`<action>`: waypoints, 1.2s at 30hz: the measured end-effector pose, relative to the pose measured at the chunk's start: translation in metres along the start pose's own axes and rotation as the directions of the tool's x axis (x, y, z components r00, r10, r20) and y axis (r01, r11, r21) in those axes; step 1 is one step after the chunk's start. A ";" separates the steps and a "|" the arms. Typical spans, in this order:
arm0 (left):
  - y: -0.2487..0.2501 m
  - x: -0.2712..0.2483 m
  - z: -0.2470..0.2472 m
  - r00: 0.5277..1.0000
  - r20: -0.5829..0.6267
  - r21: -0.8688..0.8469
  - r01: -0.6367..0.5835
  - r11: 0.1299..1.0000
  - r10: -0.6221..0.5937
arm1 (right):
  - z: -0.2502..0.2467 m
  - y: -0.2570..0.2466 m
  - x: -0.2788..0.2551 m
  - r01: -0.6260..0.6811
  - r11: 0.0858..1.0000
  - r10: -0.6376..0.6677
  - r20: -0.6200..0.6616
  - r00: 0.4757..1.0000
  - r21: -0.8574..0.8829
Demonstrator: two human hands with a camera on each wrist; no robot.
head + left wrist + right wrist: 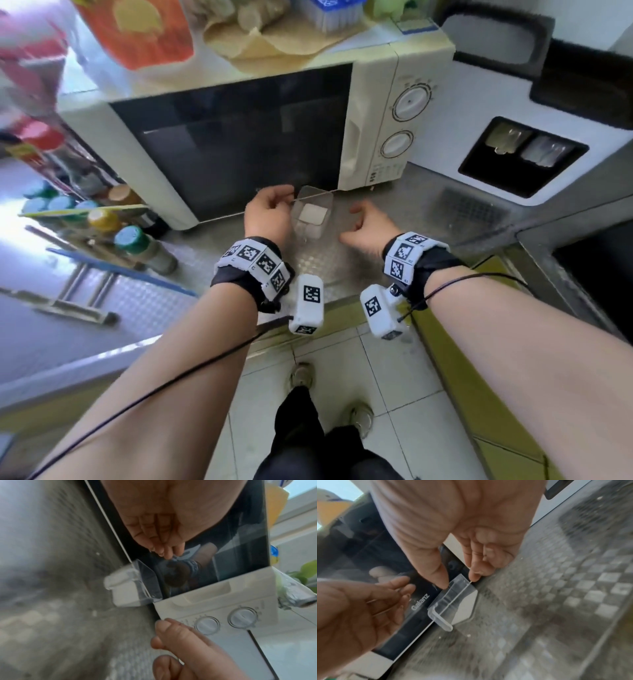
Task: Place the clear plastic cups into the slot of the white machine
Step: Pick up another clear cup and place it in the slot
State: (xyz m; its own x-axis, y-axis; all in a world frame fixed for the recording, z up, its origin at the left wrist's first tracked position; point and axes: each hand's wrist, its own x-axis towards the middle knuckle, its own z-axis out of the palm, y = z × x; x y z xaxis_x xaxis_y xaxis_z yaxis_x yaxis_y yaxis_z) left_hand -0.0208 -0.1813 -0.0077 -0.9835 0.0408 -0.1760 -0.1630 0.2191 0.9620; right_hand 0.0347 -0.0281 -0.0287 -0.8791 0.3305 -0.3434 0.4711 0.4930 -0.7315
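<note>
A clear squarish plastic cup (313, 216) with a white bottom stands upright on the metal counter, just in front of the microwave door. My left hand (274, 205) hovers at its left side, fingers relaxed and holding nothing. My right hand (352, 222) is just right of the cup, thumb and fingers loosely spread toward it, a small gap showing. In the right wrist view the thumb and forefinger of the right hand (458, 580) frame the cup (453, 601). The white machine (599, 144) stands at the right; its black slot (479, 168) holds clear cups (543, 154).
A cream microwave (373, 102) with two dials fills the back, bags and packets piled on top. Bottles and jars (133, 240) crowd a rack at the left. A drain grille (469, 209) lies in the counter before the machine. A dark sink (599, 274) is at the right edge.
</note>
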 end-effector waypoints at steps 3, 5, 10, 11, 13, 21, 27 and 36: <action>-0.015 -0.004 -0.018 0.997 -0.059 0.043 0.043 0.998 -0.040 | 0.010 -0.005 -0.006 0.020 1.000 -0.020 0.058 0.998 0.009; -0.024 -0.003 -0.026 0.995 -0.055 0.077 0.090 0.993 -0.086 | 0.016 -0.012 -0.007 0.035 0.998 -0.038 0.064 0.997 0.058; -0.037 0.001 -0.032 0.985 0.024 0.098 0.167 0.981 -0.170 | 0.032 -0.017 -0.006 0.018 0.998 -0.024 0.097 0.995 0.060; -0.038 0.001 -0.031 0.983 0.062 0.085 0.167 0.982 -0.173 | 0.036 -0.018 -0.007 0.008 0.998 -0.014 0.096 0.995 0.068; -0.038 0.001 -0.028 0.973 0.146 0.059 0.174 0.983 -0.181 | 0.044 -0.018 -0.006 -0.024 0.996 0.017 0.078 0.997 0.083; -0.043 0.003 -0.020 0.951 0.230 -0.048 0.225 0.973 -0.208 | 0.048 -0.016 -0.001 -0.045 0.998 0.042 -0.055 0.998 -0.051; -0.041 -0.001 -0.003 0.923 0.299 0.004 0.251 0.968 -0.241 | 0.035 -0.005 -0.001 -0.092 0.995 0.085 -0.138 0.987 -0.049; -0.036 -0.001 0.020 0.889 0.369 0.052 0.272 0.961 -0.272 | 0.025 0.008 0.002 -0.089 0.992 0.102 -0.158 0.982 0.091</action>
State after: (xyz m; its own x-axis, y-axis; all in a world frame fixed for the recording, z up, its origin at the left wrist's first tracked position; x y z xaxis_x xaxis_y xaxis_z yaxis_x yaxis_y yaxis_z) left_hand -0.0125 -0.1698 -0.0460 -0.8011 0.3366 -0.4950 -0.4203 0.2724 0.8655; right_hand 0.0354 -0.0441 -0.0501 -0.8038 0.5020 -0.3192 0.5386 0.3865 -0.7487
